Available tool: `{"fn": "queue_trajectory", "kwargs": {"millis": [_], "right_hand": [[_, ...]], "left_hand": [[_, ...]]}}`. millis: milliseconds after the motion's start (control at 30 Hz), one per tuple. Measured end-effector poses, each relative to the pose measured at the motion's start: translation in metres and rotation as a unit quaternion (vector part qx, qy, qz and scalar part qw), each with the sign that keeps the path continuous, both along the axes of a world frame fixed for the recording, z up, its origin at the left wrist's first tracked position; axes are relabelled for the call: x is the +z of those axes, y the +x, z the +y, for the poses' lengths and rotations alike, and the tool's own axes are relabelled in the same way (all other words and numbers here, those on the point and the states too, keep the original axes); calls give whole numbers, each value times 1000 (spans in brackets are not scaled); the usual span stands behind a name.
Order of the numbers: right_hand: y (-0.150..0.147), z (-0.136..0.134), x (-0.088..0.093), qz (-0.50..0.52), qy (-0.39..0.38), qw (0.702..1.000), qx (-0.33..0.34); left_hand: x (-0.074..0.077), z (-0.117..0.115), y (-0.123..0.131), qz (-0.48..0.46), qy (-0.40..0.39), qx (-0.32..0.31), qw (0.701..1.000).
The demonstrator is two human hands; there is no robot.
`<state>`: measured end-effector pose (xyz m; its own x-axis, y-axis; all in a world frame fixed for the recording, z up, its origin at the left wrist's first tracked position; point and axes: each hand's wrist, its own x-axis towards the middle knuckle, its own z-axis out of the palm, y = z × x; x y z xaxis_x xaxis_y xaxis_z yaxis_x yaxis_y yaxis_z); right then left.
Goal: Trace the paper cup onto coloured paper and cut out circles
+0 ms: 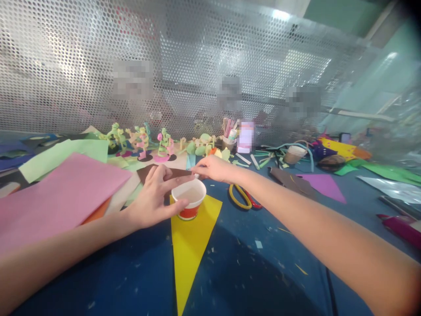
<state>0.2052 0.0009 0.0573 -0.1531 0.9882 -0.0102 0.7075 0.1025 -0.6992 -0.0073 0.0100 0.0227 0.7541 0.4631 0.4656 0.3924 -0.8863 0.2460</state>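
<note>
A white paper cup [194,197] with a red band stands upright on a yellow pointed sheet [190,245]. From the left, my left hand [161,195] steadies the cup, its thumb against the near side and its index finger along the far rim. My right hand [213,169] is closed in a pinch just beyond that rim; a tiny pale tip shows at its fingers, too small to name. Behind the cup lies a dark brown sheet [148,172], partly covered by my left hand. Scissors [241,197] with yellow and red handles rest under my right forearm.
Pink sheets [72,188] and green sheets [66,156] are piled at left. Small paper flower figures [163,147] line the back, near a phone [245,137]. Another cup [295,153] and a purple sheet [324,186] lie right. A perforated metal screen [197,57] stands behind.
</note>
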Motion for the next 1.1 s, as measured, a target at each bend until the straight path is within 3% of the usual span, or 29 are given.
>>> {"fn": "queue_trajectory", "kwargs": {"millis": [567,1100], "right_hand": [[13,-63,-25,-29,170,983,-65],[16,-92,-36,-16,210,973,-99]], "left_hand": [[-1,1,1,8,18,4,1000],[-1,3,1,13,18,-4,1000]]}}
